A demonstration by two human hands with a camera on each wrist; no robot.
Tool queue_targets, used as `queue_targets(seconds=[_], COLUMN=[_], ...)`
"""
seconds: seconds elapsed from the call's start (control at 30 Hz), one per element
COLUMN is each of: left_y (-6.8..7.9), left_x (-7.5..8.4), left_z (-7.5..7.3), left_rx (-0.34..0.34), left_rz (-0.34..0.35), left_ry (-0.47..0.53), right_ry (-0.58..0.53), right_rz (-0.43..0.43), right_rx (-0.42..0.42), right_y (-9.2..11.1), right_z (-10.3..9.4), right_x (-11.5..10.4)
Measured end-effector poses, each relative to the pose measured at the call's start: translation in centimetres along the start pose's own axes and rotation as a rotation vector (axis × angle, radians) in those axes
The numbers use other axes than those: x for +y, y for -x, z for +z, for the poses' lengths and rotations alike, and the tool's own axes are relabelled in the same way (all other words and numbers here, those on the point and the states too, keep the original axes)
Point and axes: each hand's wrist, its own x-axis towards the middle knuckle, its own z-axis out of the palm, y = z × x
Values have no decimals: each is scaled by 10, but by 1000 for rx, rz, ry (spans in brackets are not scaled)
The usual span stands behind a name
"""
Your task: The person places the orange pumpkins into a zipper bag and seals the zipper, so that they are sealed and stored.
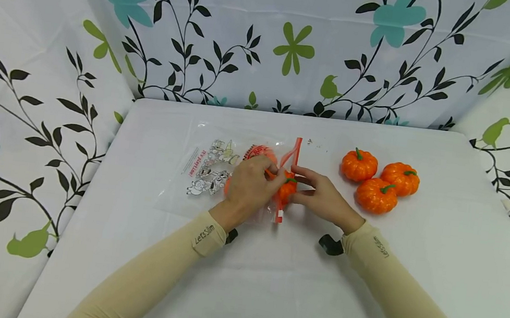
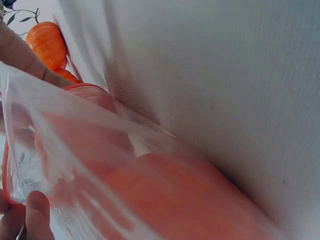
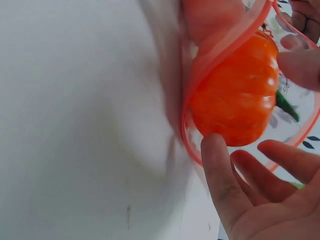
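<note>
Where a clear plastic zip bag (image 1: 178, 184) gapes toward the right: a red zip strip (image 1: 297, 148) edges its mouth, and the bag lies on a white tabletop (image 1: 239, 293).
Left grip (image 1: 252, 182): the person's bare left hand reaches across the bag, thumb and fingers pinched together on the red-edged rim, as the left wrist view shows.
Right grip (image 1: 323, 198): the bare right hand has thumb and fingers spread apart around the mouth, the index fingertip touching a pumpkin without wrapping around it.
Pumpkin at the mouth (image 3: 237, 95): small, glossy and orange, with a green stem; it sits just within the red rim, between the two hands.
Pumpkin deeper inside (image 3: 212, 20): a second orange shape shows through the plastic; the left hand hides part of the contents, so the full count cannot be told.
Loose pumpkins: three more, also orange with green stems, cluster to the right of the right hand, one at back left (image 1: 358, 165), one at right (image 1: 400, 179), one in front (image 1: 376, 196).
Bag print (image 1: 208, 174): black-and-white cartoon figures beside red lettering.
Sleeves (image 1: 403, 286): beige, with small dark lettering at the cuffs.
Backdrop cloth (image 1: 254, 1): pale, patterned with black leafy stems, teal shapes and green birds.
</note>
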Motion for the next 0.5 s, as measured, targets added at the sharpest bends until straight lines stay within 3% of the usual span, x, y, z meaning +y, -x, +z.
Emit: queue_targets(seconds=[0.27, 0.5], left_y=[-1, -2], left_x=[2, 7], left_z=[-1, -1], left_rx=[-26, -62], left_rz=[-9, -7], left_ry=[4, 6], right_ry=[71, 63], right_rz=[95, 54], right_rx=[103, 82], right_y=[10, 10], right_z=[-6, 0], right_x=[4, -1])
